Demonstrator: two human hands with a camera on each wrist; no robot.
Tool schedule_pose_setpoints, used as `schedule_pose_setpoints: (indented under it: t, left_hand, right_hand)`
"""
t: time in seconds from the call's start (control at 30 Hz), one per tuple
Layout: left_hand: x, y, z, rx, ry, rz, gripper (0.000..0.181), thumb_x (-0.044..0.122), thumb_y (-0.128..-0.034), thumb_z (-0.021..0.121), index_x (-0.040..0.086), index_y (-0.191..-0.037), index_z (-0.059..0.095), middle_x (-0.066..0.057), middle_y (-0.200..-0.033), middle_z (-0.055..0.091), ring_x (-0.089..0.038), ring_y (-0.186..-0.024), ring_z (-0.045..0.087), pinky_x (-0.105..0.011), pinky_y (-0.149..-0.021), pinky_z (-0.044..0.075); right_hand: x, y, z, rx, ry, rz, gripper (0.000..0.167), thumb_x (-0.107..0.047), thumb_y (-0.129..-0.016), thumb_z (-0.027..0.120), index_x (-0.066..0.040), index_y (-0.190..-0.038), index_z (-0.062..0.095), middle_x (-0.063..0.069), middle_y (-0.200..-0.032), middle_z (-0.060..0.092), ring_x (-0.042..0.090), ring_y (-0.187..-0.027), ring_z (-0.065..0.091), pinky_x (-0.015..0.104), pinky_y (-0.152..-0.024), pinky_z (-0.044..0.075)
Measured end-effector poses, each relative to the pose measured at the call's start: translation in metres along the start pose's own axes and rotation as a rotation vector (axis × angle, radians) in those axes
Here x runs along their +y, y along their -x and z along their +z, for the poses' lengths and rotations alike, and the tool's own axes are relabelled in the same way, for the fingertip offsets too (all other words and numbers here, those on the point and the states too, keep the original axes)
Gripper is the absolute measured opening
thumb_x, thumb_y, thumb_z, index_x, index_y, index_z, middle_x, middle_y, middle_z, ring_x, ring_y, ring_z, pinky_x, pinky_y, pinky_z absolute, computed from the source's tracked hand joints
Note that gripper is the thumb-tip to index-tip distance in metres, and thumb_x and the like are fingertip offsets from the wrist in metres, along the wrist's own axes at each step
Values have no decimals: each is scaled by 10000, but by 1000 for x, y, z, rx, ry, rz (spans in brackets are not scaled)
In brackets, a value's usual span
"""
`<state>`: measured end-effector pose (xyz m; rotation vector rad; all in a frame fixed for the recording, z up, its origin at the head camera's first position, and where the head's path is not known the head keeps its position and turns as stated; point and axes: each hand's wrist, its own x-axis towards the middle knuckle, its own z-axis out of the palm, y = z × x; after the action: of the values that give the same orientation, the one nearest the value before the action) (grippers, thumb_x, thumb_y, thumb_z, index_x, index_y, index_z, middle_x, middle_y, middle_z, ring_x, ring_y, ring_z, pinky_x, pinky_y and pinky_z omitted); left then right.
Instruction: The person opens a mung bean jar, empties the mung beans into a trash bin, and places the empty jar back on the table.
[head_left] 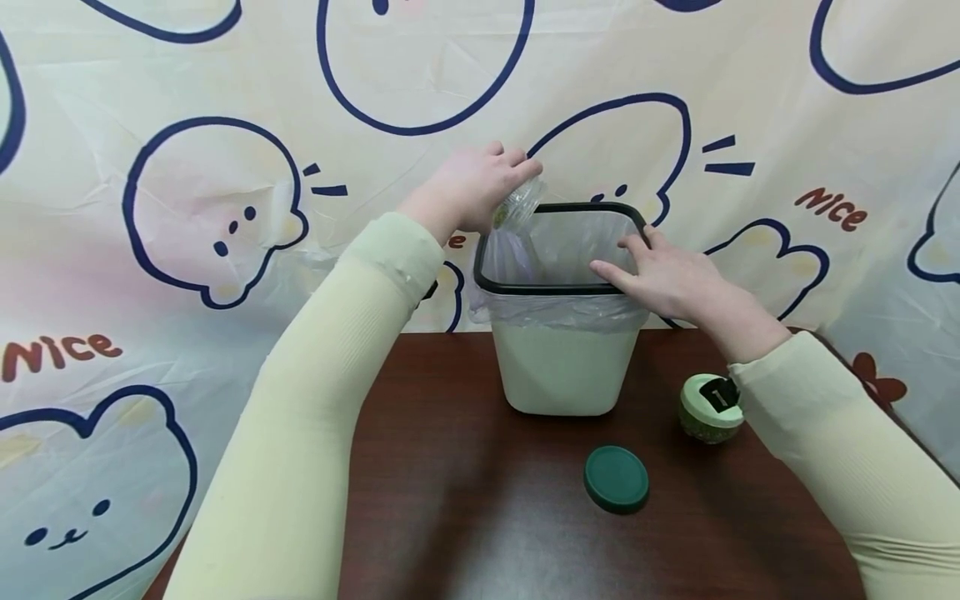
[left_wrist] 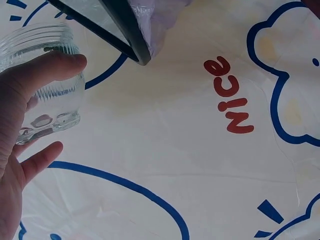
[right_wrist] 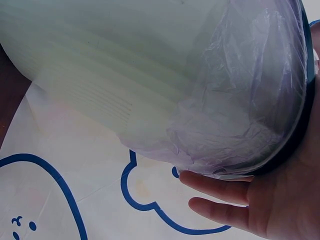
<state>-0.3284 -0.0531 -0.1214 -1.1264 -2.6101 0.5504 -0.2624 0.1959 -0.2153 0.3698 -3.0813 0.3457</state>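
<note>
My left hand (head_left: 480,185) grips a clear ribbed glass jar (head_left: 522,204), tipped sideways at the left side of a pale green trash bin (head_left: 566,367). A little greenish stuff shows in the jar; in the left wrist view its thumb (left_wrist: 60,67) lies across the glass. The bin has a black rim (head_left: 551,290) and a thin plastic liner (head_left: 592,242). At the bin's right edge my right hand (head_left: 671,275) rests on the rim. Its fingers (right_wrist: 217,186) stretch straight along the outside in the right wrist view.
A dark green round lid (head_left: 617,477) lies on the brown table (head_left: 465,500) in front of the bin. To its right stands a small round container (head_left: 705,408) with a light green top and black label. A cartoon-printed cloth (head_left: 225,350) hangs behind.
</note>
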Motion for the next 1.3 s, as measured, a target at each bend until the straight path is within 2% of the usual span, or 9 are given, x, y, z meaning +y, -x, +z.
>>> schedule_pose_setpoints:
  t: [0.2,0.33,0.53,0.63,0.8,0.93,1.17,1.3]
  left_hand:
    - [-1,-1,-3,31,19,4,860,59,-759,803,101,-1469,321,-143,-1413,411,-354,-1269,387,-457,-1026,390]
    - [-1,-2,-3,50,-8,9,823,36,-781,764,108,-1472,324,-138,-1404,418,-348,-1251,405,-453,-995,418]
    - [0,-3,5,19,-60,45,754,-6,-816,691,94,-1472,334,-144,-1402,427,-353,-1210,436,-440,-975,426]
    - [0,-4,7,18,-40,48,752,-27,-813,684,82,-1472,339,-150,-1403,429,-356,-1205,439,-437,-986,418]
    - [-2,-4,-2,66,11,9,781,-11,-802,699,97,-1479,325,-142,-1421,415,-355,-1246,413,-447,-994,416]
    - [-1,-5,-8,57,-2,1,780,23,-801,701,110,-1472,314,-133,-1406,426,-350,-1236,422,-451,-960,438]
    - [-1,-3,3,19,-28,27,734,36,-820,700,95,-1451,329,-139,-1395,432,-355,-1194,438,-444,-945,442]
    - [-1,-3,5,69,-11,33,767,33,-806,732,92,-1459,334,-143,-1402,424,-352,-1217,425,-442,-956,448]
  right_hand:
    - [1,-1,0,1,3,1,967,-780,-889,208,-37,-1501,294,346,-1528,120,523,-1265,381,632,-923,375]
    - [1,-1,0,2,3,-2,966,-779,-890,208,-34,-1498,297,346,-1527,121,521,-1267,379,630,-923,376]
    - [1,-2,1,3,1,3,968,-780,-888,213,-35,-1501,294,348,-1526,123,525,-1268,375,633,-924,377]
    - [1,-2,1,1,1,3,966,-779,-888,216,-37,-1502,294,346,-1527,125,526,-1267,375,634,-928,376]
    - [1,-3,-1,6,6,3,968,-780,-888,210,-33,-1498,295,346,-1526,124,520,-1236,414,620,-901,395]
    - [2,-3,-5,1,7,5,974,-779,-889,201,-28,-1505,274,351,-1527,107,524,-1251,393,634,-911,377]
    - [0,-2,-1,-4,-8,-2,974,-779,-888,220,-27,-1503,287,344,-1530,115,515,-1309,326,647,-961,340]
    - [0,-1,1,3,-9,-3,967,-775,-890,224,-28,-1499,295,345,-1527,124,512,-1305,334,642,-948,354]
